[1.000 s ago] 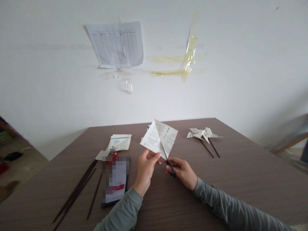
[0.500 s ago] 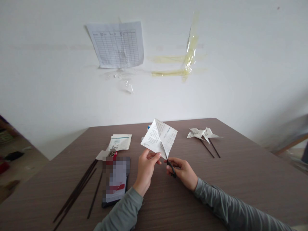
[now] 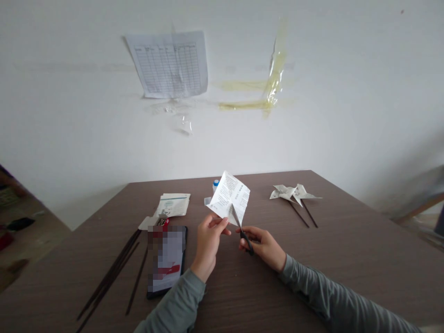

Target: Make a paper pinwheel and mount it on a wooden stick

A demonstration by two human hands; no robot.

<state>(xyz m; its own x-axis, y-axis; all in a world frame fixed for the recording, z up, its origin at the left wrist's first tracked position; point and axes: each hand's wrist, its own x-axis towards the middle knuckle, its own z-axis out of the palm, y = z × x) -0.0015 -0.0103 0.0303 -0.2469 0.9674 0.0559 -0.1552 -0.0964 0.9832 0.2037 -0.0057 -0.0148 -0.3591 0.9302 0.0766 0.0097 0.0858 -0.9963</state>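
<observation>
1. Printed paper square (image 3: 229, 196): held upright above the table (image 3: 347, 259), pinched at its lower left edge by the left hand (image 3: 208, 240), thumb and fingers pressed together on it.
2. Scissors (image 3: 242, 231): dark handles gripped in the right hand (image 3: 265, 245), just right of the pinch; blades angled up and left, meeting the paper's lower corner.
3. Small bottle with blue cap (image 3: 215, 184): just behind the paper, partly hidden.
4. Phone (image 3: 166, 259): flat on the table, left of the left hand.
5. Dark sticks (image 3: 114, 273): loose bundle, farther left of the phone.
6. Folded leaflets (image 3: 172, 204): beyond the phone.
7. Paper pinwheels on sticks (image 3: 293, 193): well right of the scissors.
8. Printed sheet (image 3: 169, 64): on the wall behind.
</observation>
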